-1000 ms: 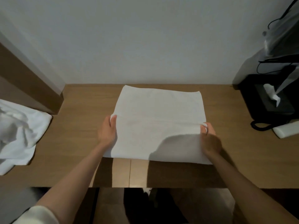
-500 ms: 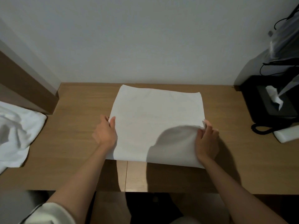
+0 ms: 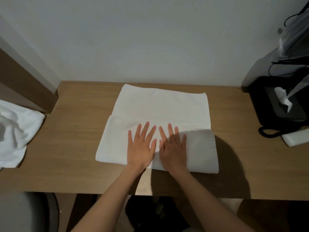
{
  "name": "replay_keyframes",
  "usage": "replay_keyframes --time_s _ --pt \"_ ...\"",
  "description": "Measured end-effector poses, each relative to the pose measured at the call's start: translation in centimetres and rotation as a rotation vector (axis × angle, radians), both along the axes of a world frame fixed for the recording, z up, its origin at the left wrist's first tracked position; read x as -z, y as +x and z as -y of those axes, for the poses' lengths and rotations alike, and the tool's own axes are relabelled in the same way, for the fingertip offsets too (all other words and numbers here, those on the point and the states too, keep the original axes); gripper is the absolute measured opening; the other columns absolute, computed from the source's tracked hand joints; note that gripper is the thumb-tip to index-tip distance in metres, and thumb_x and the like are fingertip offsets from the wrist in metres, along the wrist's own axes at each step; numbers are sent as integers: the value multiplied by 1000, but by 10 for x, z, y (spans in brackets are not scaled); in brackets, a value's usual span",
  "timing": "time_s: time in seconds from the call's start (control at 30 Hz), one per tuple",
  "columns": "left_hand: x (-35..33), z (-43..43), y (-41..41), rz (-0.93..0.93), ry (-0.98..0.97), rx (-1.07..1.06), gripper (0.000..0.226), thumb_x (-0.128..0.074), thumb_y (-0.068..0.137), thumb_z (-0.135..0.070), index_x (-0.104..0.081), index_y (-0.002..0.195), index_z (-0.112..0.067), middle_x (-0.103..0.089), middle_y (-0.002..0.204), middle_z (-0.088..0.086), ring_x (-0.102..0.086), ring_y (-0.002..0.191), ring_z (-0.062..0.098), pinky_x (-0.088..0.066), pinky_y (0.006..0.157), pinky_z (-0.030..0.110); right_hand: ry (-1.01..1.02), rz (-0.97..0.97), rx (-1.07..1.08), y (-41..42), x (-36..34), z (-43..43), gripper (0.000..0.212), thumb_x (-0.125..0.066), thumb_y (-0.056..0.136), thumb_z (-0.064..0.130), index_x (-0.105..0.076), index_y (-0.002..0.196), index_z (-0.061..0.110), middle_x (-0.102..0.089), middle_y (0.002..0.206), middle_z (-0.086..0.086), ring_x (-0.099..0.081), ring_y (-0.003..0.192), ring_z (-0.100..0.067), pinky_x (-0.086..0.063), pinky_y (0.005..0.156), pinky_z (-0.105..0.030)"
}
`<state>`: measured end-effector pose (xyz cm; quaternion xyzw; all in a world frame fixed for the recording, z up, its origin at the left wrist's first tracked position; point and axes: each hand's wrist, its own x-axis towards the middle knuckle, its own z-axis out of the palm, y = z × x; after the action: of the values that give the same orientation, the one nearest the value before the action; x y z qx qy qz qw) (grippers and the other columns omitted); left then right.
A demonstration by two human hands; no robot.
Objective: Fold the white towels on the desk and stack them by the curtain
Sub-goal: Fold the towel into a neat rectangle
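Note:
A white towel (image 3: 160, 108) lies in the middle of the wooden desk (image 3: 75, 134), its near part folded over toward the wall, leaving a far strip single-layered. My left hand (image 3: 142, 144) and my right hand (image 3: 173, 146) rest flat, side by side, fingers spread, on the folded near layer. Neither hand grips anything. A second white towel (image 3: 15, 129) lies crumpled at the desk's left edge.
A black tissue box (image 3: 282, 104) with a tissue sticking out stands at the right, beside a black coiled cord (image 3: 267, 133) and a white object (image 3: 296, 138). Dark cables and a plastic bag hang above it. A brown panel (image 3: 21, 84) borders the left.
Both hands let go of the towel's side edges and came together at the middle, palms flat. The near part of the towel now lies folded over.

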<state>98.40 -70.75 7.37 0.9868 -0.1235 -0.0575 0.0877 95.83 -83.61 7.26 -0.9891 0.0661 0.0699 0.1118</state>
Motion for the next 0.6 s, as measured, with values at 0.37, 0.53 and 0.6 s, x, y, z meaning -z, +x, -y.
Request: replay_keyframes --time_s 0.37,0.53,0.6 --pt "-8 -84 22 -48 74 -84 63 -2 92 -65 8 149 -41 20 157 -4 25 142 13 19 113 34 13 0 68 -25 -5 78 57 -16 95 59 0 148 47 12 160 4 12 147 -22 9 118 -40" --pt "-13 -88 25 -103 91 -82 60 -7 96 -58 15 147 -35 26 156 0 29 139 14 18 112 32 69 -60 145 -30 -8 93 63 -20 90 67 -4 147 49 15 160 -3 13 146 -32 -5 118 -45" --pt "-17 -89 24 -122 90 -56 57 -7 99 -50 15 148 -31 22 157 3 26 141 15 17 113 31 18 -101 111 -30 -12 99 64 -18 90 67 -3 149 46 14 159 -9 10 146 -34 -5 118 -46"
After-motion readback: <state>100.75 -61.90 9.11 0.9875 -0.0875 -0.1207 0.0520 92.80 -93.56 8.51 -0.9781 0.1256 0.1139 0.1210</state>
